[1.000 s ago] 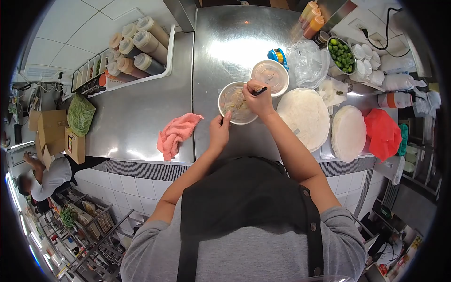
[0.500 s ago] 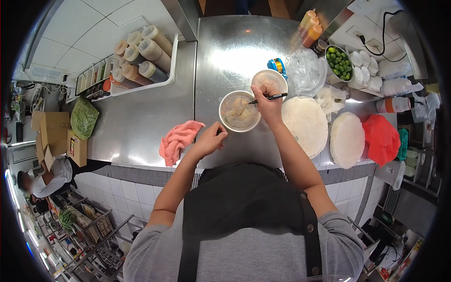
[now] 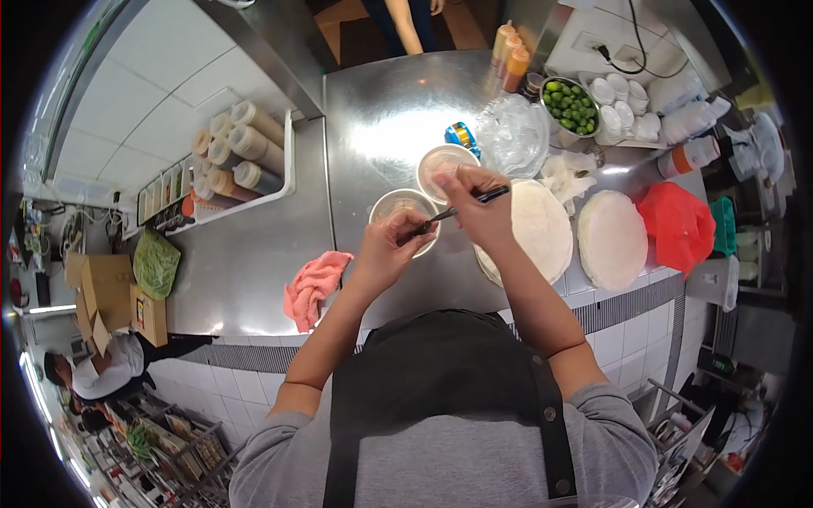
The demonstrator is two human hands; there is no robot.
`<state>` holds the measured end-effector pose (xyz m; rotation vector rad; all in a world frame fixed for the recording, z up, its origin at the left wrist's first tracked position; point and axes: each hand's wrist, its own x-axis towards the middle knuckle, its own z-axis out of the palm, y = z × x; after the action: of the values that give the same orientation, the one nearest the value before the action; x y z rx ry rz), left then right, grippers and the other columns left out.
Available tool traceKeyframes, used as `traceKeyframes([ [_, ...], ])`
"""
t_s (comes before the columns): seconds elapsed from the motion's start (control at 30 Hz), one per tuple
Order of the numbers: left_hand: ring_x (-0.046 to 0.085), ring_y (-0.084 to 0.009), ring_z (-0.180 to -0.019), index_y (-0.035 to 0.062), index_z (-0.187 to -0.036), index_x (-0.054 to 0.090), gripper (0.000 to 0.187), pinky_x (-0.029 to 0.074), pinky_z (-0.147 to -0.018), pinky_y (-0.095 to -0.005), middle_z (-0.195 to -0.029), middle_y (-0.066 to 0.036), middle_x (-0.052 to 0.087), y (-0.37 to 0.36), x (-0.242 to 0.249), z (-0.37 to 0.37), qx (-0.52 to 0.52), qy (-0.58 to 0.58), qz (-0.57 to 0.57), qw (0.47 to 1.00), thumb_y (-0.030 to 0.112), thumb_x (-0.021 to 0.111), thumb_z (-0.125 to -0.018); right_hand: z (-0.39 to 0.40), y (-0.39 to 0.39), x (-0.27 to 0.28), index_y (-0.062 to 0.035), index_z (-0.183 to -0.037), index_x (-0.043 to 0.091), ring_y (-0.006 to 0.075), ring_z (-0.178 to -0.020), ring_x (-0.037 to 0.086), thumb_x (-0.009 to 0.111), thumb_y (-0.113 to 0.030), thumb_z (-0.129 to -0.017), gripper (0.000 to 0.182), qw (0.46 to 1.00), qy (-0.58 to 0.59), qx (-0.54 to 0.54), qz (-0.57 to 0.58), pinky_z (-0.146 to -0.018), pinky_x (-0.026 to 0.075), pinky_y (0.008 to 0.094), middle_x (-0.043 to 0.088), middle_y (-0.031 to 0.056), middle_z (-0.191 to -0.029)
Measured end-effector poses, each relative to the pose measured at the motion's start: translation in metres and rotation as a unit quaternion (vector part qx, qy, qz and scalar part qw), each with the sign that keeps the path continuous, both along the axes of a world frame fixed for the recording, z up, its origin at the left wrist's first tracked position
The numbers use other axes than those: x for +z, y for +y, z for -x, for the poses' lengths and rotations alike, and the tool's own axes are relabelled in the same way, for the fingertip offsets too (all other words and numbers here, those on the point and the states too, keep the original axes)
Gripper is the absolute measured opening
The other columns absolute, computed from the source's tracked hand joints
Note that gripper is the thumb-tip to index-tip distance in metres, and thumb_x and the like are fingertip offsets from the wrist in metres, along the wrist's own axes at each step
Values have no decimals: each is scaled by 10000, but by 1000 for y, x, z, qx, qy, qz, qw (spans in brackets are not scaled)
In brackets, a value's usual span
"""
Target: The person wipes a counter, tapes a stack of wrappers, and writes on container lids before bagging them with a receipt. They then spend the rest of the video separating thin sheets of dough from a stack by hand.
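My right hand grips a black marker pen, its tip pointing down and left. My left hand is closed in a pinch on a small dark pen cap, right at the marker's tip. Under both hands stands a white round tub with a clear lid, partly hidden by my fingers. A second lidded white tub stands just behind it, touching or nearly so. Beyond that lies a blue tape dispenser. A pink cloth is left of my left wrist.
Stacks of white flat rounds lie at right, beside a red bag. Behind are a plastic bag, a bowl of limes and sauce bottles. A white bottle bin stands left. Another person stands across the counter.
My right hand has lifted the marker off the front tub's lid. My left hand has come up and right, bringing the cap to the marker's tip. A person has appeared across the counter.
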<state>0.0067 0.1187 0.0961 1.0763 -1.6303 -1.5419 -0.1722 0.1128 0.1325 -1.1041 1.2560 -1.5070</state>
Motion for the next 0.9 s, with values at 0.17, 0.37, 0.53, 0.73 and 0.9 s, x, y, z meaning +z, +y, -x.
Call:
traceKeyframes([
  [0.17, 718, -156, -922, -46, -1055, 640, 184, 574, -817, -300, -970, -123, 744, 10, 9, 24, -25, -45, 91, 994, -43, 687, -877, 5, 19, -13, -19, -587, 378, 82, -530, 311, 706, -35, -886, 445, 987, 136, 32, 76, -485, 267, 316, 372, 23, -548],
  [0.37, 738, -281, -823, -11, -1002, 686, 156, 578, -714, -324, -904, -152, 726, 24, 11, 78, -5, -126, 236, 964, -22, 688, -846, 43, 33, -35, -3, -612, 408, 142, -506, 307, 660, -31, -903, 386, 984, 126, -75, 99, -489, 300, 348, 377, 60, -556],
  [0.53, 713, -296, -961, 22, -1110, 672, 277, 561, -803, -357, -1039, -158, 715, 15, 27, 144, -15, -115, 293, 949, -2, 711, -837, 133, 40, -16, -39, -612, 467, 67, -553, 465, 687, -21, -909, 370, 990, 117, -67, 48, -513, 364, 260, 478, -3, -596],
  [0.73, 615, -339, -1182, 33, -1209, 627, 360, 509, -963, -399, -1294, -166, 625, 12, 20, 171, -65, -89, 363, 925, 47, 719, -861, 325, 45, 67, -16, -967, 721, 88, -853, 647, 686, 40, -884, 106, 834, 191, -433, 283, -757, 509, 225, 701, 41, -943],
  [0.9, 634, -352, -1143, 54, -1118, 666, 285, 514, -955, -411, -1228, -155, 663, 31, -8, 161, -110, -118, 242, 957, 61, 742, -843, 421, 26, 113, -4, -943, 754, 115, -826, 670, 736, 16, -852, 95, 735, 244, -552, 308, -760, 527, 239, 728, 70, -949],
])
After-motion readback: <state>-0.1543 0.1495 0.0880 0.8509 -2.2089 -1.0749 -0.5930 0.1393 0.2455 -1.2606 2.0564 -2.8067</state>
